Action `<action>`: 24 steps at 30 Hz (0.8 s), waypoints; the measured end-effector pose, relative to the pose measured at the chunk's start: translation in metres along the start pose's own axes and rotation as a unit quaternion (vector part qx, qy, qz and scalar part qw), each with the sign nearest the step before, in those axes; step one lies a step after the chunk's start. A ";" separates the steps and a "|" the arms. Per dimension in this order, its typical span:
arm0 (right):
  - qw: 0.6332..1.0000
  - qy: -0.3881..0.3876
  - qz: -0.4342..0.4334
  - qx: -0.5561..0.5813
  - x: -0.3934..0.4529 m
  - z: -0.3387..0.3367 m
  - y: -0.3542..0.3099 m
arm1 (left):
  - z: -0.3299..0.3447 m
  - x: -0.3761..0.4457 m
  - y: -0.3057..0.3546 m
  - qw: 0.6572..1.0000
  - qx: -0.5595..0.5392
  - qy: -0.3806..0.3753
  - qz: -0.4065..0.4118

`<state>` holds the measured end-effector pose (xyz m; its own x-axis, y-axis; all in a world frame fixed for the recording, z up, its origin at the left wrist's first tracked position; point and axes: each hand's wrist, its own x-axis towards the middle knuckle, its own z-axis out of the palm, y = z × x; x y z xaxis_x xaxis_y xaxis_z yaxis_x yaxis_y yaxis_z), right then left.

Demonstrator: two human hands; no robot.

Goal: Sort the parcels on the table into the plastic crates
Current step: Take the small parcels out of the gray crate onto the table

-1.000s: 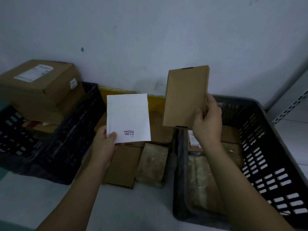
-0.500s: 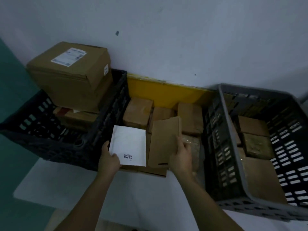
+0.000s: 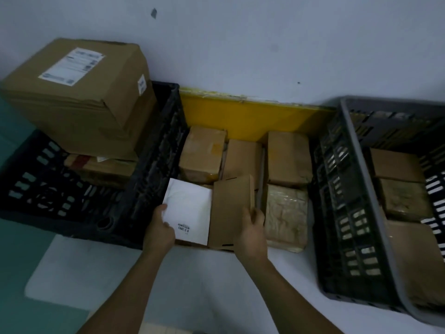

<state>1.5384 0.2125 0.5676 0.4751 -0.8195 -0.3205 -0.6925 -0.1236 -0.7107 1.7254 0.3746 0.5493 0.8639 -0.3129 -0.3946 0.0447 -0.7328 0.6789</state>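
your left hand (image 3: 160, 231) pinches the white envelope (image 3: 189, 209) at its near-left corner, and your right hand (image 3: 252, 229) clamps the flat brown box (image 3: 231, 210) by its near-right edge; both sit low over the parcels on the table (image 3: 96, 273) between the crates, long axes running away from you. the black crate (image 3: 154, 165) lies just left of the envelope, the grey crate (image 3: 337, 201) to the right past the wrapped parcel (image 3: 286, 218). both rims stand higher than your grips, so you likely need to lift first
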 end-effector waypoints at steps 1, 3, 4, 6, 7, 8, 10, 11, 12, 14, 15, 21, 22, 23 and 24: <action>0.999 -0.008 0.013 -0.030 0.003 0.002 0.004 | 0.003 0.005 -0.003 1.000 0.023 -0.004 0.007; 0.992 -0.031 0.012 -0.124 0.001 0.005 0.013 | 0.008 0.009 -0.008 0.992 0.119 -0.022 0.033; 0.982 -0.037 -0.003 -0.184 0.001 0.009 0.015 | 0.011 0.009 -0.010 0.982 0.180 -0.035 0.044; 0.970 -0.065 -0.003 -0.235 -0.002 0.014 0.016 | 0.018 0.007 -0.010 0.958 0.274 -0.059 0.055; 0.964 -0.073 -0.005 -0.256 -0.003 0.017 0.015 | 0.021 0.004 -0.009 0.944 0.318 -0.068 0.058; 0.958 -0.078 -0.001 -0.277 -0.002 0.019 0.015 | 0.022 0.001 -0.007 0.927 0.361 -0.077 0.062; 0.944 -0.091 -0.001 -0.316 0.000 0.022 0.014 | 0.025 -0.003 -0.005 0.896 0.428 -0.089 0.080; 0.937 -0.096 -0.006 -0.335 0.001 0.023 0.014 | 0.025 -0.005 -0.005 0.882 0.451 -0.094 0.094; 0.930 -0.098 -0.012 -0.354 0.001 0.025 0.014 | 0.025 -0.006 -0.006 0.870 0.470 -0.100 0.108; 0.915 -0.100 -0.028 -0.390 0.004 0.026 0.014 | 0.026 -0.008 -0.007 0.854 0.491 -0.110 0.133; 0.907 -0.098 -0.033 -0.408 0.004 0.027 0.015 | 0.027 -0.008 -0.007 0.847 0.498 -0.114 0.147; 0.881 -0.084 -0.046 -0.463 0.003 0.023 0.012 | 0.022 -0.007 0.002 0.850 0.470 -0.081 0.224; 0.880 -0.084 -0.048 -0.465 0.001 0.020 0.010 | 0.020 -0.006 0.005 0.854 0.460 -0.069 0.233; 0.880 -0.082 -0.049 -0.466 0.000 0.017 0.008 | 0.018 -0.005 0.009 0.855 0.454 -0.058 0.242; 0.879 -0.079 -0.051 -0.468 -0.001 0.013 0.006 | 0.017 -0.005 0.013 0.856 0.450 -0.049 0.251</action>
<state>1.5410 0.2201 0.5551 0.5786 -0.6991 -0.4202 -0.7501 -0.6584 0.0626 1.7133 0.3563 0.5499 0.6136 -0.7409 -0.2731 -0.7617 -0.6466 0.0428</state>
